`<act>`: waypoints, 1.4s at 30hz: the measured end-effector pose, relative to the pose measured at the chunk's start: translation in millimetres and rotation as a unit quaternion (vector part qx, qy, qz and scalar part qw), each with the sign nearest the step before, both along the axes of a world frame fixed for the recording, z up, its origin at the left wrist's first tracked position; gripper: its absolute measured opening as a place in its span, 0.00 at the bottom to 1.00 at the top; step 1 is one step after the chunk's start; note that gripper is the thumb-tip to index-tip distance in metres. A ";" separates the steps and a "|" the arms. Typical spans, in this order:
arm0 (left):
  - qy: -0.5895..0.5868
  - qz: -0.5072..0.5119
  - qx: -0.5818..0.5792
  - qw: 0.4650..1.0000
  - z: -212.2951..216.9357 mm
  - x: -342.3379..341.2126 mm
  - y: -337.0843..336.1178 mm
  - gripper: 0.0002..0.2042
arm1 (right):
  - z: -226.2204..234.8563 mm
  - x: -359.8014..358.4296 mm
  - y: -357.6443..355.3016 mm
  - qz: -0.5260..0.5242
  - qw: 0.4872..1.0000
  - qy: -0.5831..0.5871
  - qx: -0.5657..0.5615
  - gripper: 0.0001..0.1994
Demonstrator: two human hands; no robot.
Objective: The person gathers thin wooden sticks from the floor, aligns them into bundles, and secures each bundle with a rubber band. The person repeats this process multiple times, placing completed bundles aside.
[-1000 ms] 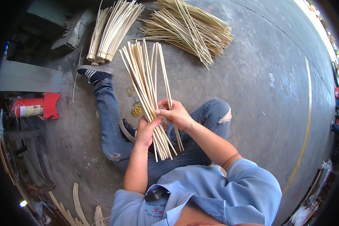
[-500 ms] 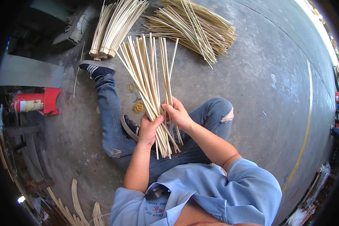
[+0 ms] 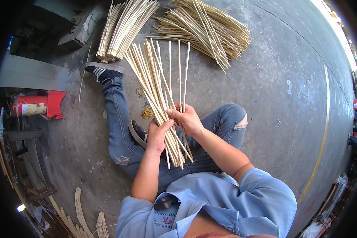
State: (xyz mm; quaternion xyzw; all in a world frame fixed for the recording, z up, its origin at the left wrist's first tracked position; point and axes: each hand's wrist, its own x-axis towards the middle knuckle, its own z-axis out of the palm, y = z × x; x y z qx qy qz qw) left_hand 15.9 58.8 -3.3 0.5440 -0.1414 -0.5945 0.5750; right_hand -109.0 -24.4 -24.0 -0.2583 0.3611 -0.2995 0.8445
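- Over my lap, as I sit on a grey concrete floor (image 3: 265,99), I hold a bundle of thin pale bamboo sticks (image 3: 156,85) in both hands.
- My left hand (image 3: 158,135) is closed around the lower part of the bundle, thumb up against the sticks.
- My right hand (image 3: 188,119) is just beside the left, touching it, fingers pinched narrowly on a few of the sticks on the right side of the bundle.
- From my hands the sticks fan upward and away from me; three or four on the right stand apart from the main sheaf, and short ends poke out below my hands.
- On the floor beyond the bundle lie two more heaps of the same sticks: a tidy heap (image 3: 123,27) at upper left and a looser, crossed heap (image 3: 206,27) at upper right.
- My left leg in blue jeans stretches out, ending in a dark sneaker (image 3: 103,71) near the tidy heap.
- Yellow rubber bands (image 3: 146,112) lie on the floor beside that leg.
- At far left a red fire extinguisher (image 3: 35,106) lies on its side.
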 end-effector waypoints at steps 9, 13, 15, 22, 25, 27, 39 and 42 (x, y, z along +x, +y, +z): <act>0.047 -0.026 0.034 0.998 -2.2 4.3 -1.1 0.17 | -8.4 -7.2 -11.9 -0.019 0.995 0.010 0.102 0.31; 0.048 -0.026 0.027 0.998 -5.2 3.7 1.3 0.17 | -1.8 -2.1 -3.2 -0.018 0.995 0.005 0.103 0.31; 0.026 0.004 0.011 1.000 -9.4 2.0 1.8 0.17 | 1.4 3.2 -1.1 -0.012 0.999 0.029 0.040 0.22; 0.059 -0.004 0.045 0.997 -4.2 -1.4 -2.4 0.15 | -13.1 -1.5 -0.1 -0.041 0.997 0.051 -0.036 0.12; 0.054 0.005 0.033 0.998 -5.7 -3.8 -3.8 0.16 | -18.5 0.2 3.0 -0.065 0.996 0.036 -0.047 0.11; 0.041 0.006 0.007 0.999 -10.2 -1.9 -3.8 0.16 | -19.3 0.9 3.8 -0.067 0.996 0.024 -0.051 0.11; -0.014 0.001 -0.022 1.000 -3.3 -5.0 -4.5 0.17 | 1.9 -5.0 1.7 -0.025 0.998 -0.003 -0.063 0.15; -0.039 -0.002 -0.025 0.999 -1.3 -4.4 -5.8 0.15 | 4.9 -5.8 2.0 0.000 0.997 0.016 -0.080 0.13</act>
